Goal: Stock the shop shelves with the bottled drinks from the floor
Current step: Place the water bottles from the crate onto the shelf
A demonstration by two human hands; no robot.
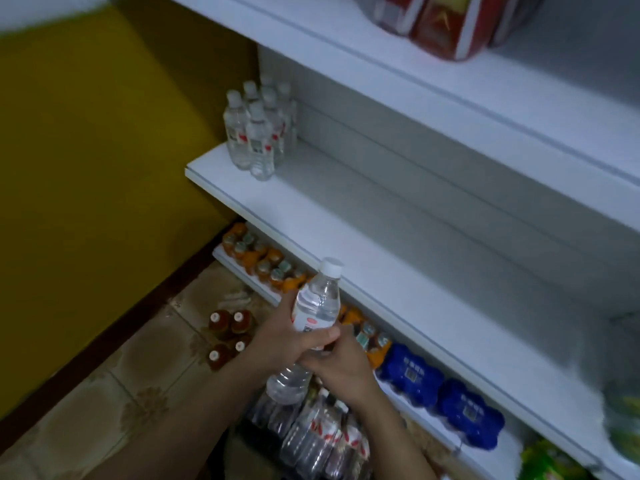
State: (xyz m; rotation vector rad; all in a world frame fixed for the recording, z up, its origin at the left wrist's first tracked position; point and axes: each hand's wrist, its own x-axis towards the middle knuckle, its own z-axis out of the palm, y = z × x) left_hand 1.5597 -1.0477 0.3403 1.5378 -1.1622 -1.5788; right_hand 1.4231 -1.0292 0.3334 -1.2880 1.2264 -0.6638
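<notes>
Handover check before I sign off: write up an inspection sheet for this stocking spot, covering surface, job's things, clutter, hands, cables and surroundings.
Surface: white middle shelf; tiled floor below.
Job's things: water bottle held in front of that shelf's edge; shelved water bottles standing at its left end; wrapped bottle pack on the floor beneath the hands.
Clutter: four brown drinks standing on the floor near the yellow wall.
Hands: left hand grips the water bottle's middle; right hand holds it lower down.
Cables: nothing seen.
Surroundings: orange drinks and blue packs on the bottom shelf; red packs on the top shelf.
</notes>
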